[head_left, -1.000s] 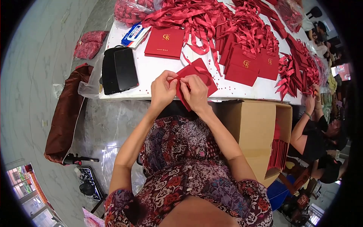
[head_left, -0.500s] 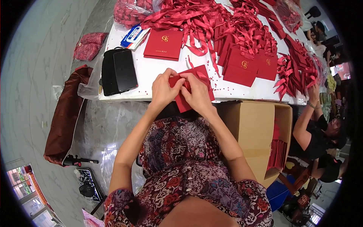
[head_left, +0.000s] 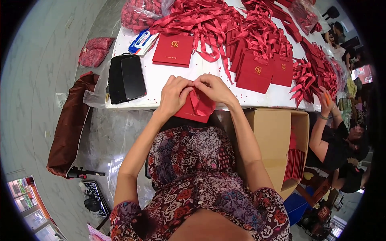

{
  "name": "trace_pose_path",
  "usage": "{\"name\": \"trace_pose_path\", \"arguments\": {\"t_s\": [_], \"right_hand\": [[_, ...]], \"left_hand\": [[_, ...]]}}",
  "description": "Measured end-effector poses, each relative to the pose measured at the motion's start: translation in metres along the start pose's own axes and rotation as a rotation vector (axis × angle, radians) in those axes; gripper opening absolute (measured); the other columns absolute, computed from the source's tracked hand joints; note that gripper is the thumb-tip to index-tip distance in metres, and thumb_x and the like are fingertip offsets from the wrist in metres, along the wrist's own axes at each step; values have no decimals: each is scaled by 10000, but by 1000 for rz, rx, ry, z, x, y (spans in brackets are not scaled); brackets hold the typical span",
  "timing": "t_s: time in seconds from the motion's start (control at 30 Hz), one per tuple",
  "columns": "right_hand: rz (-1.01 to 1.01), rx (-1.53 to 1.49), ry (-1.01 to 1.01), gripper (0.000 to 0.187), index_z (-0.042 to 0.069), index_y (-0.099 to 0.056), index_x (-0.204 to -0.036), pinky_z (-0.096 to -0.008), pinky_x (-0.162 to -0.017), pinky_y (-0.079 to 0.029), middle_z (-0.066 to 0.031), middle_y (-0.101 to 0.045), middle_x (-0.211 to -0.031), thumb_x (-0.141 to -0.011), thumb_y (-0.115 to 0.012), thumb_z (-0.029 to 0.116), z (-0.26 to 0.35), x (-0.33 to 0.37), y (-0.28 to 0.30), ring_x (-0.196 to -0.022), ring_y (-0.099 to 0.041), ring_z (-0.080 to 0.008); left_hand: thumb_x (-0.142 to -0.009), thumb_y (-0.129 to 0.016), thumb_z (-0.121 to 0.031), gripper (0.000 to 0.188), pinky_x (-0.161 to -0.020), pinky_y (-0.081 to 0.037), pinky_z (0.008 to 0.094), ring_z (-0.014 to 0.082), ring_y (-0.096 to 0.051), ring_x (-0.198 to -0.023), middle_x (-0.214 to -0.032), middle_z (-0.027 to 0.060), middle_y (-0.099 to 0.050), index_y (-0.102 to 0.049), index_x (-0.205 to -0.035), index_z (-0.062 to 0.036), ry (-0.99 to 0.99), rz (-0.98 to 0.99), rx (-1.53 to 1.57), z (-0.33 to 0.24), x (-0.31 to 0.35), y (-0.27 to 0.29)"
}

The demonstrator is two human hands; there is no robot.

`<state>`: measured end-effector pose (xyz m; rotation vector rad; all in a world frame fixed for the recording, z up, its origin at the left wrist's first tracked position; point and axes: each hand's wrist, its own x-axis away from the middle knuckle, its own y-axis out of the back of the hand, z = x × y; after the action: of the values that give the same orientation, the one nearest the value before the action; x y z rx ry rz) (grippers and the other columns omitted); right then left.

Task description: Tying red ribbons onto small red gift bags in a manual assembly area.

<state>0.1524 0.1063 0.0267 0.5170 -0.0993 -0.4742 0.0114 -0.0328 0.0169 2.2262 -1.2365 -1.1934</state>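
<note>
My left hand (head_left: 173, 95) and my right hand (head_left: 214, 89) meet over a small red paper bag (head_left: 194, 109) at the near edge of the white table (head_left: 163, 82). Both pinch a red ribbon (head_left: 200, 105) that loops down across the bag's face. The bag's lower corner hangs past the table edge above my lap. My fingers cover the top of the bag.
Flat red bags (head_left: 173, 49), (head_left: 255, 72) and a heap of red ribbons (head_left: 209, 20) cover the table's far side. A black phone (head_left: 133, 77) lies on a black case at left. An open cardboard box (head_left: 277, 140) holding red bags stands right. Another person (head_left: 335, 140) works at the right.
The bag has slid toward me to the table edge, and my hands have drawn closer together over its top, with the ribbon now looped across it.
</note>
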Motion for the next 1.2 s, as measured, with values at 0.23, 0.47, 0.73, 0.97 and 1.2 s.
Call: {"name": "trace_pose_path", "arguments": {"t_s": [0.23,0.47,0.73,0.97,1.2], "right_hand": [[238,-238,-64,236,-17,-709,-1029,-259,-761,-483,-36,-706,-907,-975,-619,194,-30,-14,9,-854,-603,-89],[196,-411,-125,183,-27,-748,-942,-233,-673,-485,-26,-703,-794,-898,-697,144,-32,-24,1,-726,-594,-62],[-301,-577,-227,189,-12,-740,-862,-222,-586,-438,3,-655,-699,-855,-731,177,-36,-44,-15,-641,-559,-55],[-385,228,-272,352,17,-718,-805,-381,-652,-507,-128,-693,-719,-798,-751,368,-38,-24,-1,-693,-680,-285],[-339,367,-245,262,33,-667,-785,-435,-678,-511,-144,-679,-776,-789,-755,280,-37,-12,-22,-758,-671,-330]], "left_hand": [[-780,-733,-59,167,-710,-470,368,273,-548,-802,-855,71,-608,-688,-940,-68,-139,84,39,6,-7,0],[-776,-738,-65,184,-711,-469,378,278,-550,-815,-863,84,-574,-670,-947,-56,-167,129,55,7,-9,6],[-777,-759,-106,177,-701,-460,381,289,-569,-811,-819,103,-561,-614,-854,-40,3,90,-15,-1,-8,1],[-789,-783,-215,259,-657,-476,404,291,-611,-730,-829,127,-603,-623,-870,-29,287,213,-74,34,9,-9],[-779,-791,-274,294,-648,-478,386,277,-619,-729,-733,103,-616,-643,-863,-35,373,242,-153,27,-12,-24]]}}
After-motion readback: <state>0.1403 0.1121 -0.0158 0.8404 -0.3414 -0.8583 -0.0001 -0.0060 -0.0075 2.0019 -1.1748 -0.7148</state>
